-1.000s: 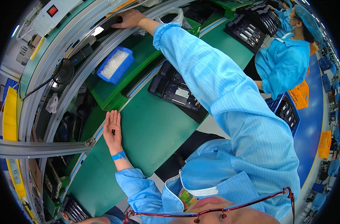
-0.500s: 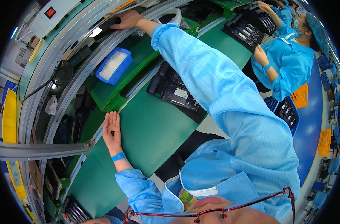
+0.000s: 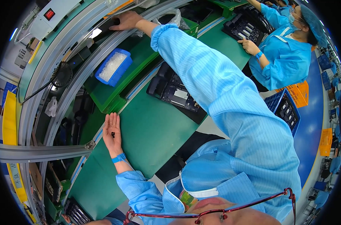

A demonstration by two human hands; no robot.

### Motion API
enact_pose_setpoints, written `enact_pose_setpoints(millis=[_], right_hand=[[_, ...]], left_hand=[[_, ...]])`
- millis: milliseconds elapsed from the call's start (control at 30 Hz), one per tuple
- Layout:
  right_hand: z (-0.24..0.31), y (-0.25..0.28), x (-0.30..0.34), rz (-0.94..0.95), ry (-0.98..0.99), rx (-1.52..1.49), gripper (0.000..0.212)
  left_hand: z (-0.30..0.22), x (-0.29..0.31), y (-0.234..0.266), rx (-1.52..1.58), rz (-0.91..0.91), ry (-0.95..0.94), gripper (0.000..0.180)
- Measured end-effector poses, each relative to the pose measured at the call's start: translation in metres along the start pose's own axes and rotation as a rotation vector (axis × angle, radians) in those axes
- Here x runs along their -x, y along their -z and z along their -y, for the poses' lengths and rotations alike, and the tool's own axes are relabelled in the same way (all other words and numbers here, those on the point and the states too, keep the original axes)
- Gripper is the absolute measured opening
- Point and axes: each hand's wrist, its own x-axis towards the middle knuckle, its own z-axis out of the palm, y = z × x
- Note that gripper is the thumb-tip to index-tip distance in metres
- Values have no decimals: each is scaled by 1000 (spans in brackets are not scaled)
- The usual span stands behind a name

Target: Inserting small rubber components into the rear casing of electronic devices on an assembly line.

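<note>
Palm up, my left hand (image 3: 112,133) lies at the far edge of the green work table (image 3: 151,140), its fingers stretched out flat. A few tiny black pieces (image 3: 113,134) rest loose on the palm; their kind is too small to tell. My right arm reaches far forward, and my right hand (image 3: 127,20) is at the curved metal rail (image 3: 106,47). Its fingertips are partly hidden there, and whether they hold anything does not show. Beneath my right forearm sits an opened black device casing (image 3: 176,92) with circuit boards, partly covered by the sleeve.
A blue bin (image 3: 114,67) of clear, whitish small pieces stands on a green shelf (image 3: 119,101) beyond the table. Plastic bags (image 3: 174,18) lie near my right hand. At right, a co-worker (image 3: 286,48) sits by more black casings (image 3: 243,28). A metal bar (image 3: 46,150) crosses at left.
Both my hands keep nearly the same place. The co-worker at right has lowered one hand onto the casings and stretched the other arm away.
</note>
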Motion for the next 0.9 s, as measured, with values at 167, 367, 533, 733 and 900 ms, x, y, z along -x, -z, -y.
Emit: enact_pose_setpoints(millis=[167,367,533,733,900], right_hand=[[0,-2,-1,-6,11,13,62],[0,-2,0,-28,12,13,61],[0,-3,0,-33,17,6,60],[-1,-1,-1,-9,5,8,61],[1,0,-1,17,1,7,63]], left_hand=[[0,-1,5,-2,9,-5,45],[0,-1,7,-4,28,-9,48],[0,-1,5,-12,-2,-7,49],[1,-1,4,-34,16,-12,50],[0,-1,7,-49,28,-17,51]])
